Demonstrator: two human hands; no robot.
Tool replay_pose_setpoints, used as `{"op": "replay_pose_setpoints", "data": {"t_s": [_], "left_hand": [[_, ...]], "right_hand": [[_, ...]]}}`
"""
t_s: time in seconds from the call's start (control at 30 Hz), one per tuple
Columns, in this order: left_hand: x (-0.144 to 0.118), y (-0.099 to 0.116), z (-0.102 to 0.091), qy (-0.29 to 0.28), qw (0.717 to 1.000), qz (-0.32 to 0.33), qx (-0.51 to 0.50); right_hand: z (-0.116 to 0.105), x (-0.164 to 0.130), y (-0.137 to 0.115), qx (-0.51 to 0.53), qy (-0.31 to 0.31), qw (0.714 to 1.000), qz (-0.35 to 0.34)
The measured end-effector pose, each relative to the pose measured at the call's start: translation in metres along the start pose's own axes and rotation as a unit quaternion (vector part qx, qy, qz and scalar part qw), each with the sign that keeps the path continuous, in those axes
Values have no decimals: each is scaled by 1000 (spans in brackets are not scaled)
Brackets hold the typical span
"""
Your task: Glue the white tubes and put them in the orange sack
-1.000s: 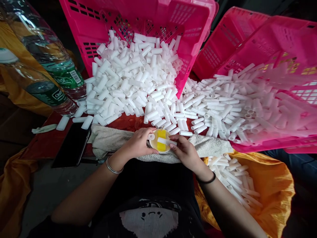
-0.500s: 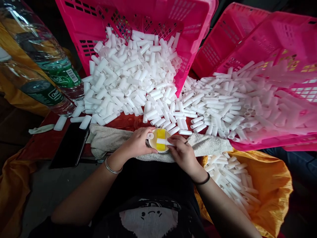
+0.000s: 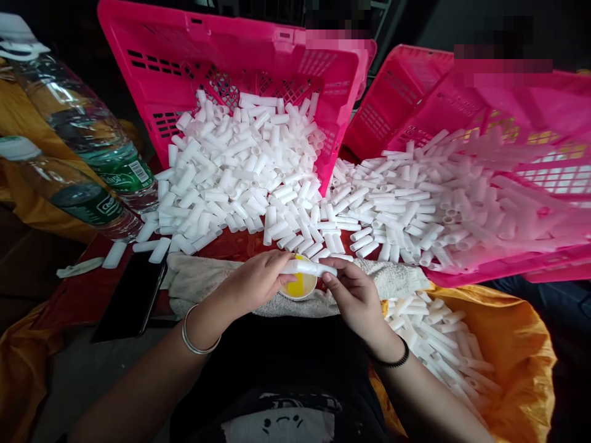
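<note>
My left hand [image 3: 258, 280] and my right hand [image 3: 353, 295] meet above a small round dish [image 3: 300, 287] with a yellow sponge inside, which rests on a beige towel [image 3: 198, 274]. Between the fingertips of both hands lie white plastic tubes [image 3: 310, 268], end to end and touching; the left hand grips the left tube, the right hand the right one. Whether the two are joined I cannot tell. A big heap of short white tubes [image 3: 244, 172] spills from a tipped pink basket [image 3: 231, 55] just beyond the hands.
A second pink basket [image 3: 530, 264] at right holds longer white tubes [image 3: 438, 203]. An orange bag [image 3: 517, 344] at lower right contains more tubes. Two water bottles [image 3: 92, 154] lie at left, with a black phone [image 3: 132, 295] near the towel.
The right hand lifted its tube off the yellow sponge and brought it against the left hand's tube above the dish. The camera tilted, shifting the scene downward.
</note>
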State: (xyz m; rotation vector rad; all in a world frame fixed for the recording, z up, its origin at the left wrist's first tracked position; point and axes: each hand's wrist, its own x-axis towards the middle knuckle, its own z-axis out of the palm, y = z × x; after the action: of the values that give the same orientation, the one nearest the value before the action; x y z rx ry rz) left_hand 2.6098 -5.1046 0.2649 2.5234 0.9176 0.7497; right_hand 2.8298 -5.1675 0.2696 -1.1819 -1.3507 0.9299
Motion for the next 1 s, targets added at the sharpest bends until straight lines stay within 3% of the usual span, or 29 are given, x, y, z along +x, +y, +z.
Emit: {"op": "replay_pose_setpoints", "data": {"t_s": [0.17,0.37,0.43,0.53,0.63,0.67,0.7,0.77,0.83,0.87,0.9,0.93,1.0], "left_hand": [[1,18,-9,40,990,58,122],[-4,30,-1,55,982,76,161],[-6,32,1,68,980,65,176],[-9,38,1,59,988,24,142],[-9,49,0,5,996,-52,-78],[-9,53,-1,-26,978,-93,-185],[-9,56,-1,-61,942,-141,-297],[-7,63,-2,-122,834,-232,-486],[-7,68,-1,-157,748,-280,-581],[-7,72,1,-165,737,-286,-589],[-7,75,3,-166,754,-282,-570],[-7,80,7,-156,794,-264,-525],[-8,89,15,-115,899,-193,-375]], "right_hand": [[-6,1,-11,-44,-51,998,1],[-8,12,-31,-71,-132,984,101],[-8,16,-36,-97,-141,980,100],[-3,18,-36,-173,-93,981,2],[2,21,-34,-271,-56,946,-169],[2,22,-34,-290,-63,930,-217],[2,23,-35,-296,-76,918,-254],[-1,23,-38,-293,-104,907,-283],[-5,20,-40,-294,-115,907,-280],[-6,16,-41,-295,-117,907,-277],[-7,11,-40,-295,-114,909,-273],[-7,6,-39,-294,-102,912,-266],[-9,-8,-35,-292,-58,927,-230]]}}
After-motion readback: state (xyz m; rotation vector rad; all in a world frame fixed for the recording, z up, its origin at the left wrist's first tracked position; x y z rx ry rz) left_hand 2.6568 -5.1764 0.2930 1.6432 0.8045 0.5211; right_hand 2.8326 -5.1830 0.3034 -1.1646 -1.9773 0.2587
